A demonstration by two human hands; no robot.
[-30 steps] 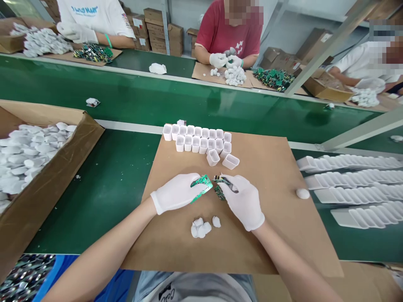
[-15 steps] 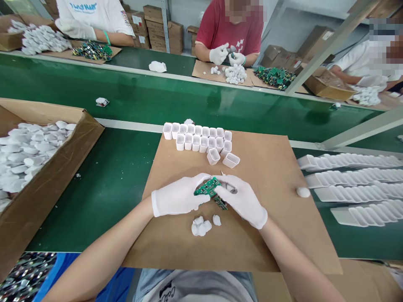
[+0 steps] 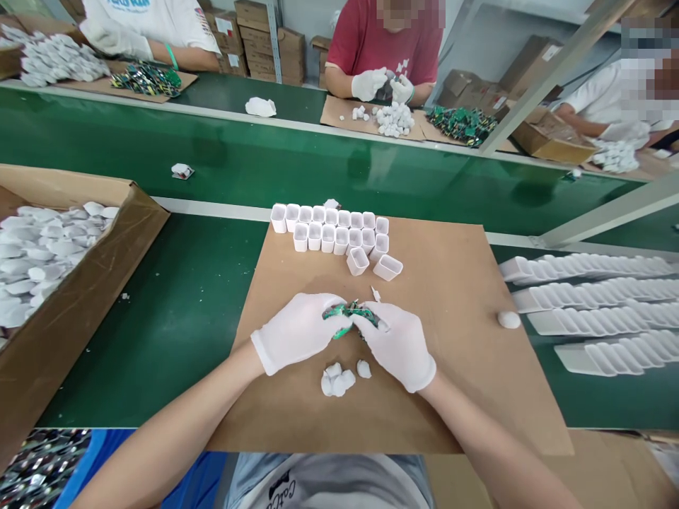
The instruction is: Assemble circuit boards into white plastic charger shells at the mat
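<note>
Both my hands wear white gloves and meet over a brown cardboard sheet (image 3: 467, 396). Between them is a green circuit board (image 3: 347, 311), partly covered by the fingers. My left hand (image 3: 302, 331) pinches its left end, and my right hand (image 3: 397, 343) grips the right end. A small white piece (image 3: 375, 293) sticks up just behind my right fingers. Below the hands lie several white lumps (image 3: 338, 380) in a cluster, with a single lump (image 3: 363, 369) beside them. Rows of open white plastic cups (image 3: 329, 237) stand beyond the hands; two nearer ones are tilted.
A carton (image 3: 90, 279) of white pieces stands left. Stacked white housings (image 3: 610, 322) lie right, near a round white piece (image 3: 508, 320). Behind runs a green conveyor belt (image 3: 238, 166) carrying a small part (image 3: 182, 171). Co-workers sit across it. A blue bin (image 3: 100, 459) is lower left.
The circuit board has turned from face-up to nearly edge-on, and both hands have closed in around it. The small part on the belt has moved right.
</note>
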